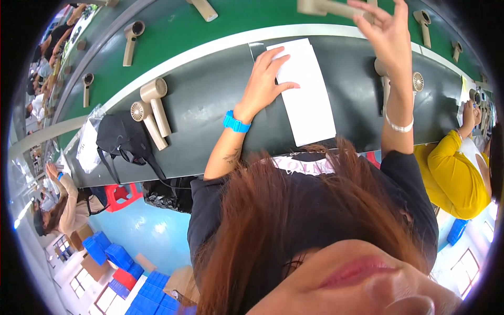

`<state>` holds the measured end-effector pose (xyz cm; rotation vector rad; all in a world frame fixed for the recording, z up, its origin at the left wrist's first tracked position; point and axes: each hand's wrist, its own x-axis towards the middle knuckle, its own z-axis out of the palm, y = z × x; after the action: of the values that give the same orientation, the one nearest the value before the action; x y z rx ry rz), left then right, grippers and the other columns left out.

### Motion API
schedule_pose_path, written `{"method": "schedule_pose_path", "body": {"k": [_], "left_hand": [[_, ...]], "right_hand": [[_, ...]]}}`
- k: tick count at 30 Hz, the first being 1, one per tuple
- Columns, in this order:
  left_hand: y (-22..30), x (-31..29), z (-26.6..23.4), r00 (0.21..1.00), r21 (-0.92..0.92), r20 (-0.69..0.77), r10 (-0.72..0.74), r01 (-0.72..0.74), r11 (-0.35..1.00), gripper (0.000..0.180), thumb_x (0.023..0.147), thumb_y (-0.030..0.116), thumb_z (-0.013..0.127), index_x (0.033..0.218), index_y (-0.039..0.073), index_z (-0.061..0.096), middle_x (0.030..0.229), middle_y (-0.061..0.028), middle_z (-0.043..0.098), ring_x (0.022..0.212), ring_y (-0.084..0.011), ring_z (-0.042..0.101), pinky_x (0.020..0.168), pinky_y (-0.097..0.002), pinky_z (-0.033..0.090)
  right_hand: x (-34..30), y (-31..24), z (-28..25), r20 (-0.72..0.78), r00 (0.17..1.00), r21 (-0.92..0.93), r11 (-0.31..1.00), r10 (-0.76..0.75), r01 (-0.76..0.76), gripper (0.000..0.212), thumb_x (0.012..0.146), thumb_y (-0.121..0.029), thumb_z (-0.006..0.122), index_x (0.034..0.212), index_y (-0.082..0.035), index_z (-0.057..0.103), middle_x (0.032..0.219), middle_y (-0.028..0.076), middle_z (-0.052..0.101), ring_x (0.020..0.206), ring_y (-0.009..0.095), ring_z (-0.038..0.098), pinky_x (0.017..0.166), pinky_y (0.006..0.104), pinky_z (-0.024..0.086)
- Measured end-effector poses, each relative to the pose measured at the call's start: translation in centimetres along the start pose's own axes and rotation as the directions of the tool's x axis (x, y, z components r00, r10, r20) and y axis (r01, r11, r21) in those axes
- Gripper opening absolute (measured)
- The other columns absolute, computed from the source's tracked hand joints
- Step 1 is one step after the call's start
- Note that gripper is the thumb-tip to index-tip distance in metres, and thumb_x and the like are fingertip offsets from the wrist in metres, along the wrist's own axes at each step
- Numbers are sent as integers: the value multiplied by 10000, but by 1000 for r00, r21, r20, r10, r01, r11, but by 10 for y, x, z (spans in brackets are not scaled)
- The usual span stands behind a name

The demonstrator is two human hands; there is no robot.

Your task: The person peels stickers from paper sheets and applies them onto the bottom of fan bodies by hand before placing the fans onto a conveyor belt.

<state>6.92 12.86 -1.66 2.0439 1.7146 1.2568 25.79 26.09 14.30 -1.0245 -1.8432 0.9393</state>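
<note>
My left hand (269, 79), with a blue watch band at its wrist, rests on the left edge of a white sheet or stack of paper (311, 100). Its fingers and thumb are spread apart. Farther out and to the right, my right hand (387, 39) is raised over the green belt, its fingers spread. A beige handheld fan (328, 7) lies at its thumb and forefinger; I cannot make out a firm grip on it. Behind my right forearm, a beige fan (417, 81) is partly hidden on the dark bench.
The green conveyor belt (247, 20) carries several beige fans. Two more fans (155, 89) lie on the dark bench (210, 79) at left, beside a black bag (123, 137). A co-worker in a yellow top (451, 176) sits at right. Blue crates (152, 294) stand on the floor.
</note>
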Motion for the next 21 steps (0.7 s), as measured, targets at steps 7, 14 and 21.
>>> {"method": "schedule_pose_path", "body": {"k": [7,14,21], "left_hand": [[64,12,-33,962,-189,-259,-83,33,981,522,683,79,775,1161,54,568,1207,-121,550,799,-207,604,670,-298,507],[81,6,-30,949,-260,-306,-69,-14,965,441,708,-37,716,1126,41,599,1134,-133,599,729,-168,635,593,-253,533],[87,6,-28,943,-537,-250,-218,52,842,389,713,-77,701,1081,39,649,1083,-116,616,844,-164,649,652,-247,564]], "right_hand": [[-78,-18,36,232,951,-66,972,-205,225,670,786,18,662,1336,-60,286,1168,102,608,1001,248,643,773,337,559],[-89,-24,37,291,954,271,962,-79,-3,459,810,27,640,1227,-38,458,1173,123,560,1042,216,599,827,292,517],[-87,8,15,215,966,416,909,-141,40,218,828,43,624,1032,4,556,991,74,575,934,136,562,825,243,439]]}}
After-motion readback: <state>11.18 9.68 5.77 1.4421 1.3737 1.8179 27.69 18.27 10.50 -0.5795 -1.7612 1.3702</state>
